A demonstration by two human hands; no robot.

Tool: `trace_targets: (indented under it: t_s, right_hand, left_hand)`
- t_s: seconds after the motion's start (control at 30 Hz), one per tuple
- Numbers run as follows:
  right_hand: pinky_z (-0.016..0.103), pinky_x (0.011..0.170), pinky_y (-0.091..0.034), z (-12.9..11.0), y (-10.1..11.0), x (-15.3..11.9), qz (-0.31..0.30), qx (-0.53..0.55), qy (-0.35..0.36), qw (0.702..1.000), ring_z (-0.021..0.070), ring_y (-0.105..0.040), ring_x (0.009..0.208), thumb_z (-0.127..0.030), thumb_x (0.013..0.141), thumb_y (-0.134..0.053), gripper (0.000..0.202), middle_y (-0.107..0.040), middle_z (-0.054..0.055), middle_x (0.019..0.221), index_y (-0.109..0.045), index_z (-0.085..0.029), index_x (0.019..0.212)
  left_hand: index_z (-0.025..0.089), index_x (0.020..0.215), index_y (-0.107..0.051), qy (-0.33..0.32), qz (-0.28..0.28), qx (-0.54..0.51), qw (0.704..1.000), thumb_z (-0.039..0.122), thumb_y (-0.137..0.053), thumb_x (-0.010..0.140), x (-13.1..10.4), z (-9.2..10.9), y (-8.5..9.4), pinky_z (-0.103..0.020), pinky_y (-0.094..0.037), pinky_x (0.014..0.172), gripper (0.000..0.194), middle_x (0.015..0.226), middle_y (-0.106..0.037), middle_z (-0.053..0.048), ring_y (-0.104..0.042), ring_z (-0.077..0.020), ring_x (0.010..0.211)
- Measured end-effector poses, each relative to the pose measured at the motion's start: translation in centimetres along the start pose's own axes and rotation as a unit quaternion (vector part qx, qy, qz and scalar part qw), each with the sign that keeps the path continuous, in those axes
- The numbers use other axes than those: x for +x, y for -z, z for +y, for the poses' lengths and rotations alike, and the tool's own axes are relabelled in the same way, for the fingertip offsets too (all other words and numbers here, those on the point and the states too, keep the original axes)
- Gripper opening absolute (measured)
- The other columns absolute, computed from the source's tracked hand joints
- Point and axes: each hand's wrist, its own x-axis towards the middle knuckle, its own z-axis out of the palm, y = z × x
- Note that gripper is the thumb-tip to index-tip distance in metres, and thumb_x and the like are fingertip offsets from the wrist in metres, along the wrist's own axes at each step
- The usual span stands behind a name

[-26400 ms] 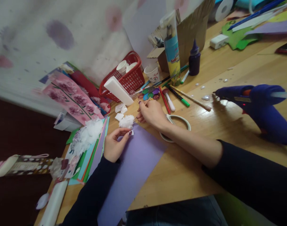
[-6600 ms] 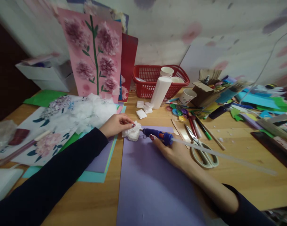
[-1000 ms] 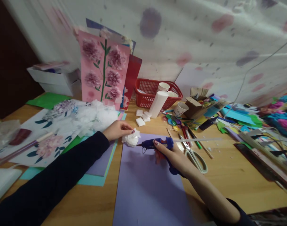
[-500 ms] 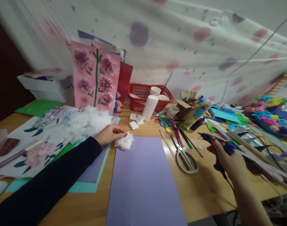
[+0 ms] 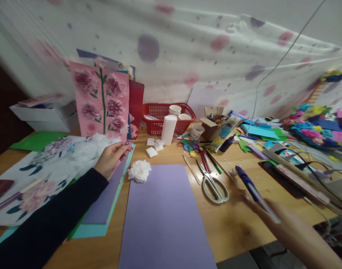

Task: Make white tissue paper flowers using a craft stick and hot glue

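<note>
A crumpled white tissue-paper flower [image 5: 139, 171] sits over the top left corner of a purple paper sheet [image 5: 162, 216]. To its left, apart from it, my left hand [image 5: 111, 155] is raised over the stacked coloured paper [image 5: 99, 209]. Its fingertips are pinched together; what they hold, if anything, cannot be made out. My right hand [image 5: 267, 213], smeared by motion, grips a blue hot glue gun [image 5: 247, 183] over the table's right side. Grey-handled scissors [image 5: 215, 188] lie between that hand and the purple sheet.
A red basket [image 5: 156, 128] with white cups stands at the back, a white roll [image 5: 169, 130] before it. White tissue [image 5: 88, 149] heaps at left. At right are a power strip [image 5: 288, 157], a dark phone [image 5: 283, 179] and pens [image 5: 214, 160].
My left hand has let go of the white tissue-paper flower and drawn away to the left. My right hand has shifted lower, turning the glue gun. The view has swung slightly right.
</note>
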Motion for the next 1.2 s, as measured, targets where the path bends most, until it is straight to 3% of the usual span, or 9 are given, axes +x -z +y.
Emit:
trace_targets:
  t_s: [0.1,0.23,0.33,0.43,0.57,0.73,0.83,0.93,1.2]
  right_hand:
    - [0.031,0.052,-0.042,-5.3,-1.2,1.3,-0.065,-0.015,0.046,0.997,0.0219,-0.063,0.059,-0.059,0.085,-0.051,0.039,-0.068,0.006,0.067,-0.063,-0.025,0.070]
    - [0.033,0.062,-0.041,-8.5,-2.7,3.9,0.007,-0.157,0.032,0.987,0.0277,-0.065,0.076,-0.040,0.092,-0.048,0.026,-0.068,0.012,0.078,-0.058,-0.018,0.085]
    - [0.033,0.065,-0.042,-6.0,-2.9,4.4,0.013,-0.193,-0.005,0.981,0.0284,-0.066,0.081,-0.019,0.087,-0.050,0.012,-0.068,0.016,0.087,-0.057,-0.013,0.095]
    - [0.033,0.063,-0.042,-3.0,-2.5,4.1,-0.021,-0.197,-0.039,0.979,0.0290,-0.066,0.081,-0.017,0.082,-0.053,0.012,-0.069,0.017,0.091,-0.057,-0.015,0.093]
    - [0.032,0.069,-0.046,-1.5,-2.2,3.6,-0.044,-0.164,-0.006,0.985,0.0249,-0.067,0.086,-0.015,0.081,-0.052,0.021,-0.066,0.014,0.104,-0.057,-0.016,0.101]
    - [0.039,0.078,-0.052,1.6,-1.3,3.0,0.013,0.063,0.054,0.996,0.0267,-0.068,0.088,-0.039,0.081,-0.056,0.041,-0.065,0.015,0.113,-0.054,-0.019,0.116]
    - [0.034,0.065,-0.055,4.1,-0.3,2.6,0.036,0.237,0.008,0.971,0.0275,-0.070,0.087,-0.050,0.077,-0.059,0.050,-0.067,0.015,0.113,-0.049,-0.022,0.118]
    - [0.034,0.059,-0.056,5.4,-0.2,2.2,0.070,0.258,-0.055,0.962,0.0303,-0.070,0.088,-0.052,0.073,-0.064,0.051,-0.070,0.014,0.103,-0.053,-0.023,0.113]
    - [0.045,0.085,-0.056,7.7,-2.1,0.6,0.095,0.254,-0.103,0.957,0.0351,-0.070,0.095,-0.055,0.064,-0.068,0.049,-0.075,0.016,0.096,-0.060,-0.020,0.096]
  left_hand:
    - [0.015,0.064,-0.059,-0.018,0.024,-0.026,0.999,0.041,-0.068,0.063,0.1,1.5,0.4,-0.021,-0.034,0.052,0.027,0.063,-0.053,0.001,-0.043,-0.0092,0.057]
    - [0.016,0.058,-0.052,-0.029,0.041,-0.020,0.999,0.037,-0.065,0.063,0.1,2.5,0.9,-0.022,-0.034,0.053,0.024,0.069,-0.055,0.000,-0.043,-0.0089,0.059]
    - [0.016,0.060,-0.056,-0.019,0.048,-0.012,0.999,0.034,-0.064,0.061,0.3,2.4,1.3,-0.022,-0.034,0.054,0.020,0.067,-0.056,0.000,-0.043,-0.0092,0.059]
    - [0.015,0.062,-0.059,-0.008,0.048,-0.005,0.999,0.034,-0.064,0.061,0.5,2.1,1.5,-0.023,-0.034,0.054,0.019,0.067,-0.058,-0.001,-0.044,-0.0096,0.060]
    - [0.015,0.060,-0.061,0.004,0.042,0.008,0.999,0.034,-0.064,0.061,0.7,1.7,1.4,-0.023,-0.034,0.055,0.019,0.061,-0.055,0.001,-0.045,-0.0103,0.058]
    - [0.015,0.061,-0.062,0.008,0.036,0.015,0.999,0.033,-0.065,0.060,0.7,1.6,1.7,-0.023,-0.035,0.057,0.019,0.063,-0.058,0.001,-0.047,-0.0106,0.060]
    - [0.015,0.061,-0.062,0.012,0.034,0.016,0.999,0.033,-0.065,0.060,0.8,1.6,1.8,-0.023,-0.036,0.057,0.019,0.064,-0.059,0.000,-0.047,-0.0107,0.061]
    - [0.015,0.060,-0.062,0.015,0.031,0.018,0.999,0.032,-0.065,0.059,0.8,1.6,1.8,-0.023,-0.036,0.057,0.017,0.062,-0.057,0.001,-0.047,-0.0108,0.060]
    - [0.015,0.058,-0.063,0.026,0.018,0.023,0.999,0.032,-0.068,0.059,0.9,1.3,1.9,-0.021,-0.037,0.056,0.018,0.060,-0.058,0.001,-0.047,-0.0105,0.059]
